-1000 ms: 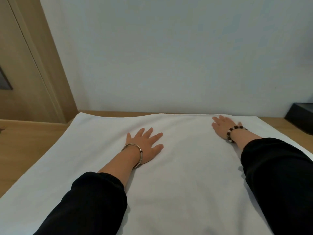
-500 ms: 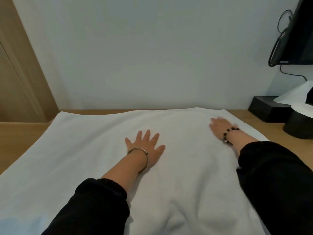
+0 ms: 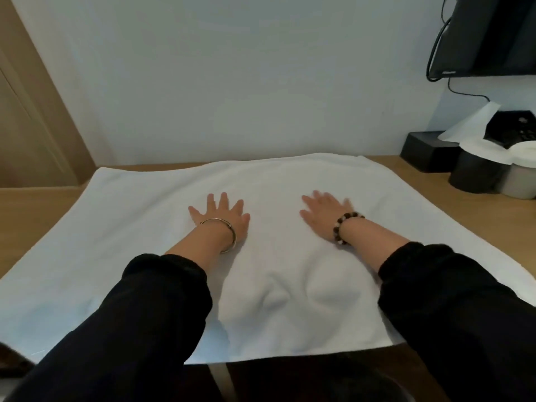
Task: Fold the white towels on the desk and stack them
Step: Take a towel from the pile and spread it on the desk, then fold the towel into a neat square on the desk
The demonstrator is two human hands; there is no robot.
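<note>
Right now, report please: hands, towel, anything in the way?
Left hand, right hand open, flat on white towel. Towel spread, unfolded, wrinkled near front. Black containers apart, far right.

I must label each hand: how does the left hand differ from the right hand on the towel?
The left hand spreads its fingers wide; the right hand holds them closer and looks blurred. The left hand wears a thin metal bangle, the right hand a beaded bracelet. Both lie flat, palms down, on the white towel.

A black monitor (image 3: 493, 33) hangs high. Below it sit a black box (image 3: 426, 152), a dark container (image 3: 475, 175), a grey container (image 3: 519, 184) and white paper (image 3: 470, 126).
</note>
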